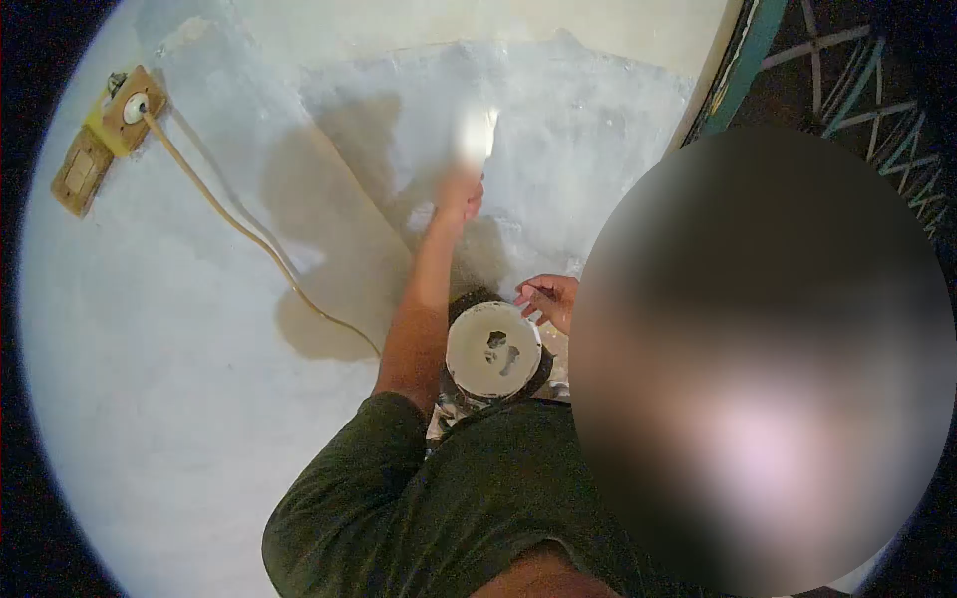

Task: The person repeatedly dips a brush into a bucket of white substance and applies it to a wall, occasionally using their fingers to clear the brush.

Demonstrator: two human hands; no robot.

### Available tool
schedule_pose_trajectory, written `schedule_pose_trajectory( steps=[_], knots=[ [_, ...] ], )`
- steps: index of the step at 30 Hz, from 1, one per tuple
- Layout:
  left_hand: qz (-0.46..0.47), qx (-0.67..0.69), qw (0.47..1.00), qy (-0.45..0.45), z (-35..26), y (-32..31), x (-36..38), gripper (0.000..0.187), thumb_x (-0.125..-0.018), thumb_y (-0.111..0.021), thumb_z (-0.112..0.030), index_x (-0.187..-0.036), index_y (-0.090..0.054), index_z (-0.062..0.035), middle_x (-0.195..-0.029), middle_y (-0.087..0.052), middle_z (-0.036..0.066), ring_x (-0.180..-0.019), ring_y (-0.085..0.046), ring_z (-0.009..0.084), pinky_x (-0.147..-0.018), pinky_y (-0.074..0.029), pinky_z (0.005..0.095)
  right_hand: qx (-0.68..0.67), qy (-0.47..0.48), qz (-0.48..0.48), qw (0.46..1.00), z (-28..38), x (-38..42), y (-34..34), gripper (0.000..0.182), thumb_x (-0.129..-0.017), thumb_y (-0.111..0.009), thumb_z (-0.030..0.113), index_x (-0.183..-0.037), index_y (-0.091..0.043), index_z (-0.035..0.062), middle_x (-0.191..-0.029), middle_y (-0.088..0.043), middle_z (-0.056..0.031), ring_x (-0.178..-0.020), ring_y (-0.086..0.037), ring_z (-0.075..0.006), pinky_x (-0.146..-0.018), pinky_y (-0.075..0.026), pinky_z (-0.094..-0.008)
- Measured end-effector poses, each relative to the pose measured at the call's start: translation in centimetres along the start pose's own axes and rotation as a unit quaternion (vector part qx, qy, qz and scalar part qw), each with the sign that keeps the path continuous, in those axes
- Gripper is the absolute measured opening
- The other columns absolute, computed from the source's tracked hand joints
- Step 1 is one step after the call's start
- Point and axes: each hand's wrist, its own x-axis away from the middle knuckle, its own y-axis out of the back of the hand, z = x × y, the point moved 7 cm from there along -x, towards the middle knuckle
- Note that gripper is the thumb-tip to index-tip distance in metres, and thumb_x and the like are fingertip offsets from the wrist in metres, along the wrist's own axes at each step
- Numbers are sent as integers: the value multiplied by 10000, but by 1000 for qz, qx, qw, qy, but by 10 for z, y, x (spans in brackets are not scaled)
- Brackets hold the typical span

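My left hand (pixel 460 191) is raised at the wall, its fingers closed round a tool with a pale, bright blade (pixel 489 133); blur hides part of the tool. The blade is at a grey-white patch of the wall (pixel 588 120). Below, in front of my body, stands a round white bucket (pixel 467 351) with pale, lumpy material and dark gaps inside. My right hand (pixel 551 301) is beside the bucket's upper right rim, fingers bent and apart, with nothing seen in them. Its forearm is hidden behind a large blurred oval.
A wooden socket board (pixel 135 112) and a switch board (pixel 82 175) are at the upper left. A beige cable (pixel 231 219) runs from the socket down behind my left arm. A teal-edged frame (pixel 743 85) borders a dark, patterned area at the upper right. The blurred oval covers the right side.
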Motion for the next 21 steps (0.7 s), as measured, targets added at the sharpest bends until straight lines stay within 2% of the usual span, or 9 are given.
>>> schedule_pose_trajectory(
  steps=[2,4,8,10,11,12,13,15,21],
  knots=[
    [7,10,1000,18,56,17,-29,306,-916,-389,-307,-692,-474,-116,-466,-326,-47,-354,-291,86,-320,-212,248,16,-11,-3,1000,-5,6,2,319,-902,-519,288,-1025,-578,0,-884,-637,-71,-763,-601,-145,-626,-483,-280],
    [-96,-30,994,-37,104,44,-49,367,-891,-413,-351,-612,-455,-117,-454,-357,-36,-338,-310,109,-317,-218,268,16,-18,0,1000,-17,9,3,320,-901,-519,290,-1024,-579,1,-883,-637,-70,-761,-601,-142,-625,-482,-277],
    [-154,-72,985,6,188,63,-45,407,-875,-436,-389,-575,-447,-114,-446,-368,-28,-333,-321,127,-319,-223,286,27,-48,-2,998,-31,19,9,323,-898,-524,290,-1027,-578,-1,-881,-637,-66,-758,-600,-134,-624,-480,-272],
    [-182,4,970,163,239,72,-32,357,-858,-471,-333,-568,-463,-124,-435,-358,-25,-331,-310,139,-318,-227,303,25,-38,-3,999,-35,21,13,323,-897,-527,291,-1024,-578,-1,-879,-637,-65,-755,-598,-132,-624,-480,-270],
    [-181,5,969,165,261,85,-33,357,-858,-471,-333,-568,-463,-124,-435,-358,-25,-331,-310,139,-318,-227,303,22,-26,-1,999,-35,23,14,323,-895,-529,292,-1020,-579,-1,-878,-637,-65,-752,-597,-130,-624,-479,-267],
    [-142,-15,971,192,288,100,-34,393,-868,-438,-371,-549,-446,-142,-435,-348,-29,-335,-306,133,-319,-233,292,22,-29,-2,999,-36,24,15,323,-895,-529,292,-1020,-579,-1,-878,-637,-65,-752,-597,-130,-624,-479,-267],
    [-102,-35,970,217,292,95,-27,430,-878,-404,-410,-529,-428,-160,-435,-338,-32,-339,-302,127,-319,-239,281,29,-36,4,999,-35,23,17,326,-893,-533,295,-1019,-579,-2,-881,-637,-65,-751,-596,-128,-624,-479,-267],
    [-92,-31,974,205,290,91,-11,397,-870,-413,-384,-547,-434,-155,-443,-345,-31,-343,-304,123,-320,-239,280,39,-42,13,998,-36,22,18,330,-890,-538,299,-1018,-578,-2,-883,-636,-65,-750,-595,-127,-625,-479,-266],
    [-35,-24,992,116,177,46,-19,198,-823,-468,-229,-652,-470,-128,-490,-385,-29,-366,-315,97,-326,-234,271,60,-24,46,997,-34,14,19,344,-885,-549,316,-1009,-581,-3,-877,-636,-65,-762,-592,-124,-625,-477,-267]
  ],
)
